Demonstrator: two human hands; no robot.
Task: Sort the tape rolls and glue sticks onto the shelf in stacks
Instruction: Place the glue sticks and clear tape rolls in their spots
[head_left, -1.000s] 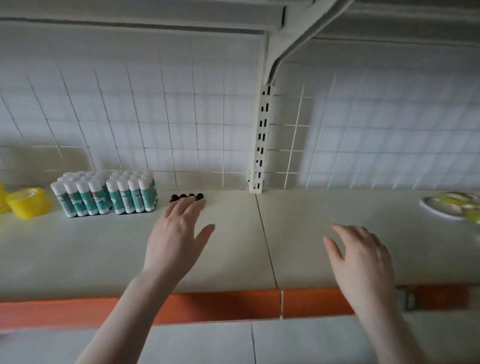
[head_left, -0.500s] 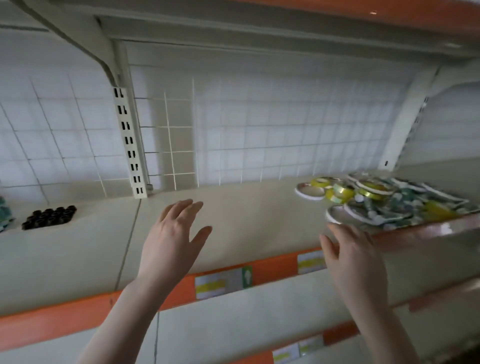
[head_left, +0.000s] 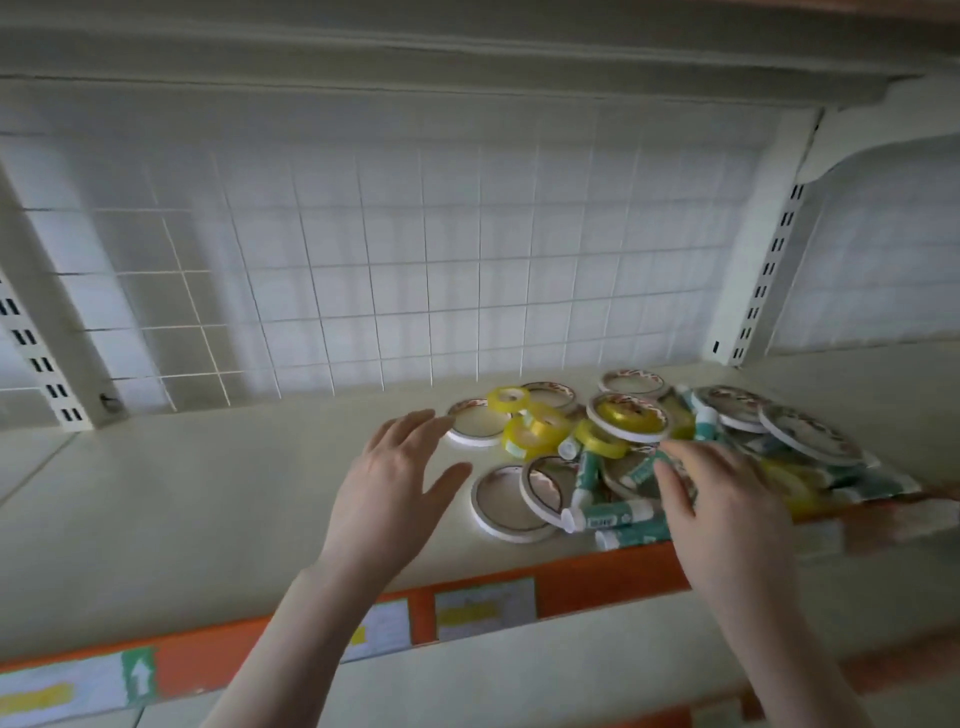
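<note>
A loose heap lies on the cream shelf (head_left: 218, 499) at the right: thin white tape rolls (head_left: 506, 512), small yellow tape rolls (head_left: 535, 431) and green-and-white glue sticks (head_left: 608, 517) lying on their sides. My left hand (head_left: 389, 483) hovers open just left of the heap, fingers spread, near a white roll (head_left: 475, 428). Over the heap's front part, my right hand (head_left: 727, 512) reaches with straight fingers, covering some glue sticks and rolls. Neither hand holds anything.
A white wire grid (head_left: 415, 291) backs the shelf, with slotted uprights at the left (head_left: 47, 358) and right (head_left: 763, 280). An orange front rail (head_left: 587, 582) carries price labels. Another shelf board runs overhead, and a lower shelf sits below.
The view has swung right, away from the standing glue sticks and the black caps. The heap of rolls and sticks is now central, and both hands have reached it.
</note>
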